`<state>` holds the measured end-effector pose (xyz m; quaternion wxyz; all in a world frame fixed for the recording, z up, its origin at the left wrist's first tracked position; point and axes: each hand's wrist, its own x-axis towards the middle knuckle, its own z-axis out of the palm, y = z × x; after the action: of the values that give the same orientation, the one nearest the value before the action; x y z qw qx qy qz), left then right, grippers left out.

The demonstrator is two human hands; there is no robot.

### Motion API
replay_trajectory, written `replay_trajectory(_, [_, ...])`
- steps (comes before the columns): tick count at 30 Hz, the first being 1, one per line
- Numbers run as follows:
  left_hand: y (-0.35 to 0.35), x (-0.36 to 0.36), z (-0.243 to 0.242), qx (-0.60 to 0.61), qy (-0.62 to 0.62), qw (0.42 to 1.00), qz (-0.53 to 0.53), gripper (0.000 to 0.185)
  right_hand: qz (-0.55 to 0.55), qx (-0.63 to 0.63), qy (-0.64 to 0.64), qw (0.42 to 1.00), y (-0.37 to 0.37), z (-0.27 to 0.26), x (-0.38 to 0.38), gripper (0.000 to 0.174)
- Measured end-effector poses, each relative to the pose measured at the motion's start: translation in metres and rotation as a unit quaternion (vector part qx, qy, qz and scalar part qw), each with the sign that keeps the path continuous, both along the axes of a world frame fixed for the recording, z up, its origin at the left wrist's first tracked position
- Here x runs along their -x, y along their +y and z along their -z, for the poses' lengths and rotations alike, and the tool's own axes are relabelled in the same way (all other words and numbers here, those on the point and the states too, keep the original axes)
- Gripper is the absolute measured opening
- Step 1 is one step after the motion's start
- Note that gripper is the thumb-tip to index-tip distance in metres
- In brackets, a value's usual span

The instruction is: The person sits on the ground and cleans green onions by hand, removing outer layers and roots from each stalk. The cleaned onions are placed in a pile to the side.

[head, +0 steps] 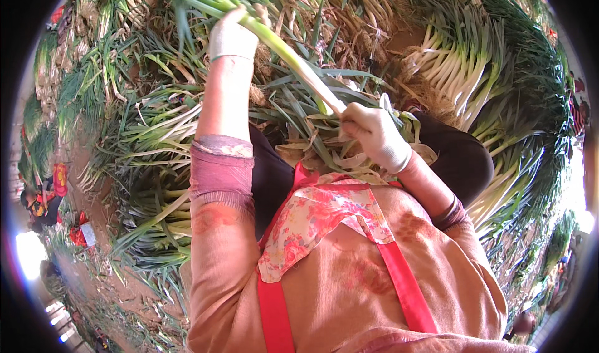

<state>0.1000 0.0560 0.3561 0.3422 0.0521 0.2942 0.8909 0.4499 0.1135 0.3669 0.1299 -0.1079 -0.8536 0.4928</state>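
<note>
A long green onion (299,62) lies slantwise across the space before me, its leaves at the upper left and its pale root end near my right hand. My left hand (235,32), in a white glove, is closed around the upper stalk just below the leaves. The gloved right hand (376,135) grips the lower white end, its fingers curled over it. Loose green leaves and dry peelings (304,119) lie beneath the stalk, between my bent legs. A floral apron with red straps (309,222) covers my front.
Green onions with white stalks (461,72) are piled in a long row on the right. More bunches (164,128) lie on the left, and rooty, soil-covered ones (360,20) ahead. Another person (44,203) is at the far left, near a red object (80,233) on bare ground.
</note>
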Motion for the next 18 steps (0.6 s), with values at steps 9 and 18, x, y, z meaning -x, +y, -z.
replay_trajectory(9, [-0.044,0.073,-0.006,0.002,0.007,0.997,-0.081,0.017,0.127,-0.275,-0.463,0.833,0.082,0.159,-0.118,0.022])
replay_trajectory(18, [-0.052,0.07,-0.008,-0.114,0.03,0.99,0.078,0.061,0.012,-0.23,-0.26,0.938,0.101,0.064,-0.046,0.026])
